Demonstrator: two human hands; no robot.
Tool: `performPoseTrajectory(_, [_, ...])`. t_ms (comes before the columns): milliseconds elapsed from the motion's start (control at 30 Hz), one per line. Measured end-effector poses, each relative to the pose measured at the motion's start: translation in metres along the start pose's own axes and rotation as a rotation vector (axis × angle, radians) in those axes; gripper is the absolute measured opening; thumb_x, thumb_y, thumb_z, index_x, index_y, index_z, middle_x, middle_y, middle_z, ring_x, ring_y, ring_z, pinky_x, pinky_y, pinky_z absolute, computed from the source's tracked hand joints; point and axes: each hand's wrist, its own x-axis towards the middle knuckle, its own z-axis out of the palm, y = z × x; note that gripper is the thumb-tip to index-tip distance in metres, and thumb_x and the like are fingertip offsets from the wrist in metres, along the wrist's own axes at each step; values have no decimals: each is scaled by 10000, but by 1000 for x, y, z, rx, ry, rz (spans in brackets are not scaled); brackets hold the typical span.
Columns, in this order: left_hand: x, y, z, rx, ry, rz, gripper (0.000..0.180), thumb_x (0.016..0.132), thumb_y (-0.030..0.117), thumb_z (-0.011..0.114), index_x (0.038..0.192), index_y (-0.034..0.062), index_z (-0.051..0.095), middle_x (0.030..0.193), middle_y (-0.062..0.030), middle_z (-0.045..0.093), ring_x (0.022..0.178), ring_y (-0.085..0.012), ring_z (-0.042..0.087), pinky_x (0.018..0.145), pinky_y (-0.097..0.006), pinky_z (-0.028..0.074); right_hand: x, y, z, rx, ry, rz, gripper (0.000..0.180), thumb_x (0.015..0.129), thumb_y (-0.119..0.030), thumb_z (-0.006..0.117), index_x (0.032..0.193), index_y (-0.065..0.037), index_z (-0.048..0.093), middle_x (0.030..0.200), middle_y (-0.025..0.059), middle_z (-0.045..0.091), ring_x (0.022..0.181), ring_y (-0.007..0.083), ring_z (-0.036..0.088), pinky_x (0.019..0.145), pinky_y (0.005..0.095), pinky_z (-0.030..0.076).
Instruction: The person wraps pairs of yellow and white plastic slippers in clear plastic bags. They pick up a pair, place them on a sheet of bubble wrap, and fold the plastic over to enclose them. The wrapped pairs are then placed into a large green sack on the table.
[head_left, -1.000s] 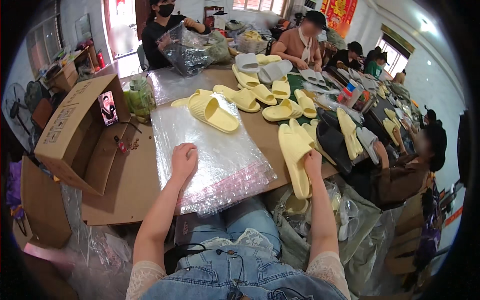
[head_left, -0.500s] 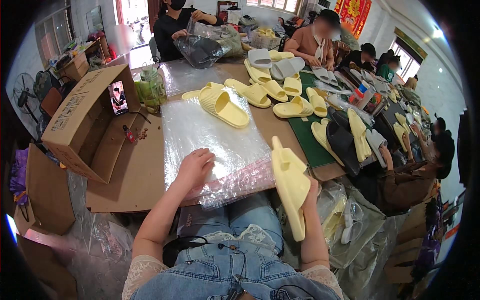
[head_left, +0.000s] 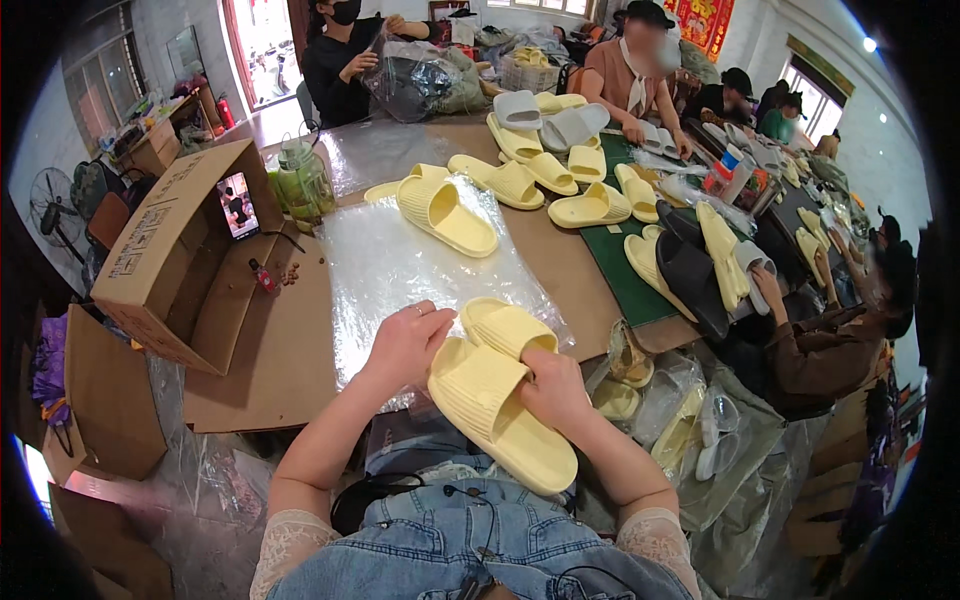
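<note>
Two yellow slippers (head_left: 490, 392) gripped in closed right hand (head_left: 557, 390). Left hand (head_left: 410, 343) seen half-curled at their ten o'clock; any hold cannot be told. Clear plastic bags (head_left: 380, 280) stacked at eleven.

Pale walls (head_left: 875, 160) enclose the room, with a barred window (head_left: 104, 82) on the left, a bright open doorway (head_left: 264, 55) and another window (head_left: 818, 108) toward the right. A ceiling light (head_left: 869, 45) glows. A wooden desk (head_left: 155, 152), brown chair (head_left: 108, 216) and fan (head_left: 53, 203) stand leftward.

Pale yellow ribbed slippers (head_left: 485, 385), grey slippers (head_left: 578, 126), black slippers (head_left: 692, 285), dark green mat (head_left: 612, 268), brown cardboard box (head_left: 165, 230)
</note>
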Motion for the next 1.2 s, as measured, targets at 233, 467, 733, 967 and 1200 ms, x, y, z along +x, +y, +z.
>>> performPoseTrajectory(233, [-6,35,-23,67,-110,30,206,860,99,638,1056,58,692,826,-122,636,734,-313,652,656,-406,535,30,-9,23,19,18,-29,152,737,-40,612,878,-2,573,863,221,650,822,433,625,742,511,488])
performPoseTrajectory(467, [-11,51,-51,118,-43,79,245,840,95,630,1078,64,681,799,-109,605,697,-286,646,611,-387,541,19,-17,26,36,207,-22,160,713,5,611,851,-20,535,799,193,619,773,423,613,687,513,481])
performPoseTrajectory(733, [-35,100,-72,157,-43,431,532,687,115,634,1213,40,668,728,2,522,595,-151,576,495,-293,466,-39,-39,-6,-72,492,-268,248,703,-99,678,931,-18,626,737,126,600,628,317,606,550,413,478])
performPoseTrajectory(967, [-10,88,-56,-15,65,438,436,691,86,672,1124,64,709,714,-23,548,629,-175,608,521,-308,484,-40,-25,-2,-40,543,-112,298,786,-163,707,1020,2,625,801,186,648,708,378,649,595,427,501])
performPoseTrajectory(1200, [0,39,-1,-72,-5,234,212,836,130,689,1046,128,723,792,-66,636,706,-262,649,621,-365,524,-23,-16,37,6,201,44,267,729,-64,670,918,-29,485,779,195,612,719,420,612,633,512,474])
